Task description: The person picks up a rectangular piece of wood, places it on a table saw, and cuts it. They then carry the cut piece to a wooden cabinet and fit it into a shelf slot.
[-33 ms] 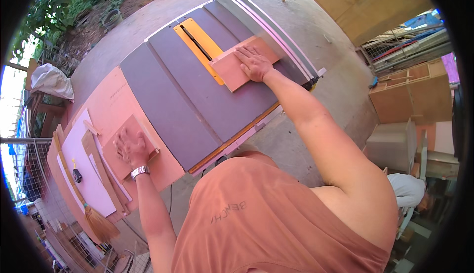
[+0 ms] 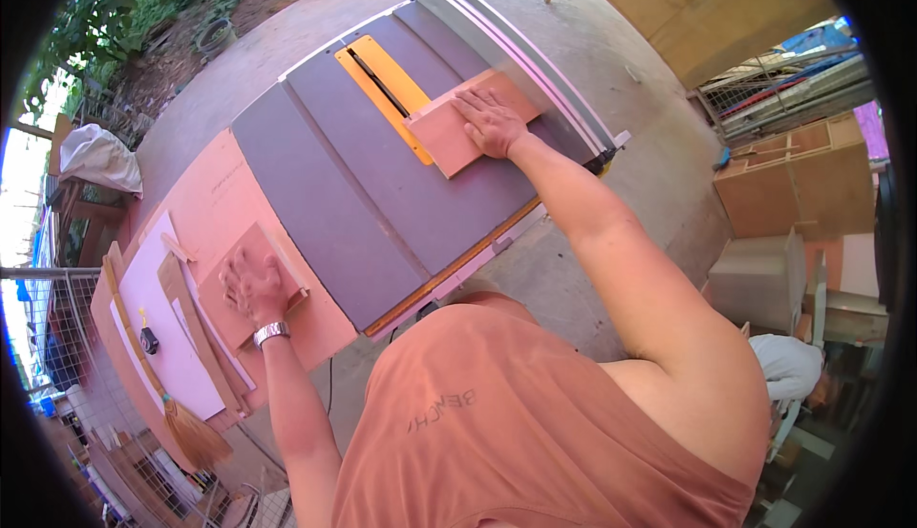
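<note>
My right hand (image 2: 491, 123) lies flat, fingers extended, on a rectangular wooden board (image 2: 447, 140) on the grey table saw top (image 2: 325, 184). That board reaches over the near end of the yellow insert (image 2: 374, 79) with its dark slot, and its far side is near the metal fence (image 2: 516, 60). To the left, my left hand (image 2: 254, 284) rests with fingers spread and slightly bent on a few flat wooden pieces (image 2: 277, 249), which look stacked on a pink-brown side table (image 2: 215, 189). A metal-band watch (image 2: 271, 332) is on my left wrist.
Thin wood strips (image 2: 191, 308), a white sheet (image 2: 181, 366), a small black object (image 2: 149, 341) and a straw broom (image 2: 186, 423) lie left of my left hand. Wire mesh (image 2: 57, 327) stands beyond them. A wooden cabinet (image 2: 793, 184) stands at right, near a person in white (image 2: 785, 366).
</note>
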### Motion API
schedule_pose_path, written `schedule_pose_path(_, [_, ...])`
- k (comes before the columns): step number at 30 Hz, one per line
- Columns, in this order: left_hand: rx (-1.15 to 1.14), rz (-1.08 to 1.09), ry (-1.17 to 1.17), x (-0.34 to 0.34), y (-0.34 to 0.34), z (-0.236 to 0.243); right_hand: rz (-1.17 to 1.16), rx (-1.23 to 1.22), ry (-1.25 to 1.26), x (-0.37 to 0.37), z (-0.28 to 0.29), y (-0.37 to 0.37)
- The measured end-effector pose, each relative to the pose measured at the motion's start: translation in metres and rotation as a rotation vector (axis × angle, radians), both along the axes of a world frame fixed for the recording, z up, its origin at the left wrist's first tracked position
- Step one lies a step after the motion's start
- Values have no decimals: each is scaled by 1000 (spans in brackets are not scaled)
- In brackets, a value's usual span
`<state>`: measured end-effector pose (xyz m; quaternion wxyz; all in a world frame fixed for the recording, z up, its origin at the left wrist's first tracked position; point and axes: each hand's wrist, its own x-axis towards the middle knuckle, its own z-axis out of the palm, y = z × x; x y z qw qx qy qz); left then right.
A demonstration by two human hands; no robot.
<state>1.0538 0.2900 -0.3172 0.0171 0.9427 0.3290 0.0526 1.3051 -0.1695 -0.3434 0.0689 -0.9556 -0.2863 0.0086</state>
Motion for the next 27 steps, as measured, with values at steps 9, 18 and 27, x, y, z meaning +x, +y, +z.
schedule_pose_path(9, [-6, 21, -3, 6, -1, -1, -2, -29, -4, 11, 2, 3])
schedule_pose_path(18, [-10, 18, -9, 6, -1, 0, -7, -13, -8, 18, 2, 8])
schedule_pose_path(27, [-7, 13, -16, 5, 0, -3, -13, -36, -18, 23, 1, 11])
